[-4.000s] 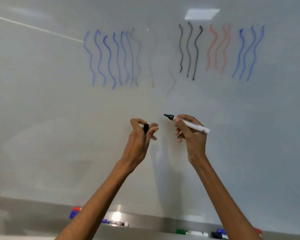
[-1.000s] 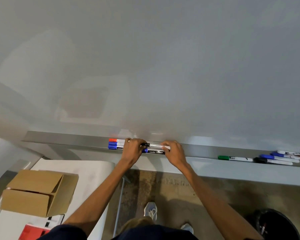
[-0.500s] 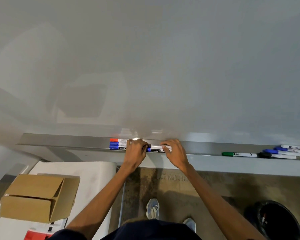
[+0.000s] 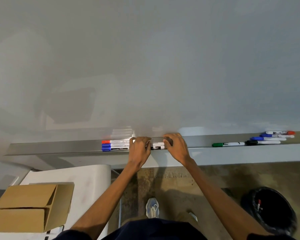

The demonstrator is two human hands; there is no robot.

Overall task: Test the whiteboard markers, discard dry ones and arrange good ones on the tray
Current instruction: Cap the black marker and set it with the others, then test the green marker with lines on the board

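A metal tray (image 4: 59, 148) runs along the bottom of the whiteboard (image 4: 145, 66). On it lie a red marker (image 4: 115, 141) and two blue markers (image 4: 115, 145), side by side. Just right of them a black marker (image 4: 157, 146) lies in the tray between my hands. My left hand (image 4: 139, 150) covers its left end and my right hand (image 4: 176, 147) curls over its right end. Further right lie a green marker (image 4: 228, 144), a black one (image 4: 261, 142) and a blue and red cluster (image 4: 275, 135).
A black bin (image 4: 270, 210) with a marker inside stands on the floor at the lower right. A cardboard box (image 4: 31, 205) sits on a white table (image 4: 88, 177) at the lower left. My shoe (image 4: 151, 207) shows on the concrete floor.
Four seconds ago I held an uncapped black marker and its cap up at the board. Now the view points down and both hands hold the capped marker in the tray, barely moving.
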